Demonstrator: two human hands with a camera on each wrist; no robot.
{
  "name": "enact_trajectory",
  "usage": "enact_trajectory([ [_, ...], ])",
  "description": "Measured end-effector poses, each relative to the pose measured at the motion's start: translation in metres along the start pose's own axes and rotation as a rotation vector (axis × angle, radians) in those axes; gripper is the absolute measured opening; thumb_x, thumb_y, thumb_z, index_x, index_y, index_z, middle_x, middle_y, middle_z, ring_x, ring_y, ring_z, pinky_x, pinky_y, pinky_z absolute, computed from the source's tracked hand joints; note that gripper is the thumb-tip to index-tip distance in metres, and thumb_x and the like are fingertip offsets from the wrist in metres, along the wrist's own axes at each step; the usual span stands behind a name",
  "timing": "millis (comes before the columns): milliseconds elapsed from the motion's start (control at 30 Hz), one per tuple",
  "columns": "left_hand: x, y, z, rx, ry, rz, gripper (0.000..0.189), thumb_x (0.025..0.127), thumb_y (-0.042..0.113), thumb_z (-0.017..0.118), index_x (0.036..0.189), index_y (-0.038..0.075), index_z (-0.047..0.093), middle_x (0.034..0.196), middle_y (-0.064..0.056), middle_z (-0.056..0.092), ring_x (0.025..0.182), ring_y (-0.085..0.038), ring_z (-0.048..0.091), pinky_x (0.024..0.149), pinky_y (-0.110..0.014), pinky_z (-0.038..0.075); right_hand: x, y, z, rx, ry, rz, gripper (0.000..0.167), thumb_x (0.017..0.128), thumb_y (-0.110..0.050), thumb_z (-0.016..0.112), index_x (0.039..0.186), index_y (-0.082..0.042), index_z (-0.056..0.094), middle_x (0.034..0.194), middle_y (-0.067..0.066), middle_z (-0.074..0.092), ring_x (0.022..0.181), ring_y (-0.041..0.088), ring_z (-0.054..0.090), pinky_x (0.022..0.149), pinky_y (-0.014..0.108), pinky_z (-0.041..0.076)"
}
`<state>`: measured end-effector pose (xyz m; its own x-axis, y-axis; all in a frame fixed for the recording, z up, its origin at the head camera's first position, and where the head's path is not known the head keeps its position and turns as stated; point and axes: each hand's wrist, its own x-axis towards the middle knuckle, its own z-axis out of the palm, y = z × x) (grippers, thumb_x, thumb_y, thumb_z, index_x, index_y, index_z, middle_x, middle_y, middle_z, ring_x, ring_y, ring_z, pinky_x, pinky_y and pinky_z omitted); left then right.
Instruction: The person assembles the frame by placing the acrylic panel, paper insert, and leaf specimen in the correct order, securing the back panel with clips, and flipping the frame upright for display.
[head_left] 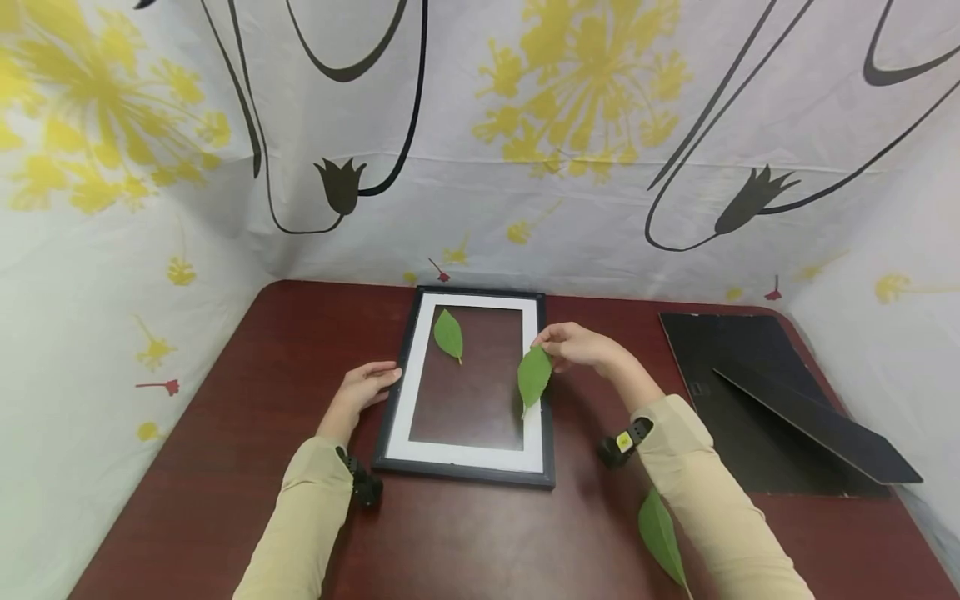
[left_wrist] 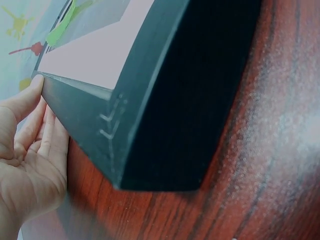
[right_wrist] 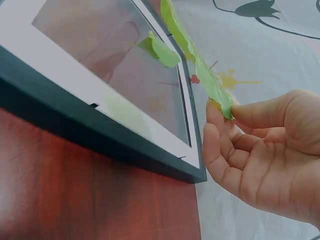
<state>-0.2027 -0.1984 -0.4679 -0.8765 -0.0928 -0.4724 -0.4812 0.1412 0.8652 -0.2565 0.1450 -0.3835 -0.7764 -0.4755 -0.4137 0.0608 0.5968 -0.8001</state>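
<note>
A dark picture frame [head_left: 480, 475] with a white mat [head_left: 405, 404] lies face up on the table. One green leaf [head_left: 448, 333] rests inside the mat's opening, towards the upper left. My right hand [head_left: 573, 346] pinches the tip of a second leaf [head_left: 535, 375] between thumb and fingers, over the frame's right side. In the right wrist view this held leaf [right_wrist: 202, 70] slants above the glass. At the frame's left edge my left hand [head_left: 367, 390] touches the outer side, its fingers fairly straight. The left wrist view has the thumb [left_wrist: 31, 97] against the frame's rim.
A third leaf [head_left: 660, 537] lies on the red-brown table [head_left: 247, 433], partly behind my right forearm. To the right, a black backing board [head_left: 712, 346] lies flat with a dark panel [head_left: 825, 425] tilted across it. Patterned white cloth [head_left: 450, 108] encloses the table's back and sides.
</note>
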Motion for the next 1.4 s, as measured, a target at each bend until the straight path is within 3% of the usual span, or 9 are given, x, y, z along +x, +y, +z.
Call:
enact_trajectory([
  [433, -0.002, -0.004, 0.001, -0.005, 0.008, 0.006, 0.049, 0.087, 0.02, 0.063, 0.13, 0.003, 0.048, 0.135, -0.017, 0.048, 0.125, -0.028, 0.046, 0.101, -0.037, 0.045, 0.03, -0.016, -0.004, 0.052, 0.024, 0.055, 0.029, 0.098, -0.009, 0.038, 0.121, 0.003, 0.05, 0.091, 0.003, 0.056, 0.074, 0.008, 0.056, 0.085, 0.039, 0.053],
  [667, -0.003, -0.003, 0.001, -0.014, 0.019, 0.007, 0.046, 0.087, 0.019, 0.063, 0.128, 0.003, 0.05, 0.131, -0.016, 0.052, 0.122, -0.025, 0.049, 0.1, -0.037, 0.047, 0.043, -0.019, -0.004, 0.086, 0.041, 0.077, 0.028, 0.097, -0.007, 0.038, 0.119, 0.005, 0.05, 0.082, -0.001, 0.058, 0.069, 0.006, 0.057, 0.072, 0.026, 0.054],
  [800, -0.002, -0.001, 0.002, -0.021, 0.018, 0.011, 0.046, 0.086, 0.018, 0.063, 0.128, 0.004, 0.051, 0.131, -0.016, 0.052, 0.121, -0.025, 0.05, 0.099, -0.037, 0.047, 0.049, -0.02, -0.002, 0.108, 0.074, 0.101, 0.03, 0.097, -0.007, 0.036, 0.121, 0.005, 0.05, 0.084, 0.0, 0.058, 0.071, 0.006, 0.057, 0.072, 0.025, 0.053],
  [1033, 0.0, 0.0, 0.002, -0.028, 0.013, 0.025, 0.047, 0.087, 0.018, 0.063, 0.129, 0.002, 0.05, 0.131, -0.018, 0.051, 0.117, -0.022, 0.053, 0.098, -0.037, 0.048, 0.063, -0.019, 0.003, 0.266, 0.105, 0.144, 0.032, 0.097, -0.004, 0.033, 0.125, 0.008, 0.044, 0.091, 0.006, 0.055, 0.072, 0.009, 0.058, 0.088, 0.035, 0.054],
  [1133, 0.0, 0.0, 0.001, -0.027, 0.02, 0.022, 0.046, 0.086, 0.018, 0.064, 0.128, 0.002, 0.051, 0.131, -0.018, 0.052, 0.114, -0.02, 0.054, 0.098, -0.036, 0.048, 0.068, -0.02, 0.005, 0.315, 0.114, 0.162, 0.033, 0.097, -0.003, 0.032, 0.126, 0.009, 0.042, 0.091, 0.007, 0.053, 0.07, 0.01, 0.058, 0.088, 0.035, 0.054],
  [1333, 0.002, -0.003, -0.001, -0.025, 0.028, 0.021, 0.046, 0.086, 0.019, 0.064, 0.127, 0.002, 0.052, 0.13, -0.018, 0.053, 0.111, -0.018, 0.055, 0.097, -0.036, 0.049, 0.079, -0.015, 0.008, 0.314, 0.138, 0.163, 0.033, 0.096, -0.001, 0.032, 0.125, 0.01, 0.044, 0.104, 0.016, 0.054, 0.078, 0.016, 0.06, 0.087, 0.036, 0.055],
  [1400, 0.002, -0.004, -0.001, -0.025, 0.035, 0.02, 0.046, 0.086, 0.018, 0.064, 0.127, 0.002, 0.052, 0.129, -0.018, 0.053, 0.11, -0.018, 0.056, 0.097, -0.036, 0.049, 0.099, 0.005, 0.006, 0.35, 0.127, 0.12, 0.029, 0.093, 0.001, 0.037, 0.119, 0.008, 0.049, 0.103, 0.017, 0.056, 0.078, 0.018, 0.061, 0.082, 0.035, 0.056],
])
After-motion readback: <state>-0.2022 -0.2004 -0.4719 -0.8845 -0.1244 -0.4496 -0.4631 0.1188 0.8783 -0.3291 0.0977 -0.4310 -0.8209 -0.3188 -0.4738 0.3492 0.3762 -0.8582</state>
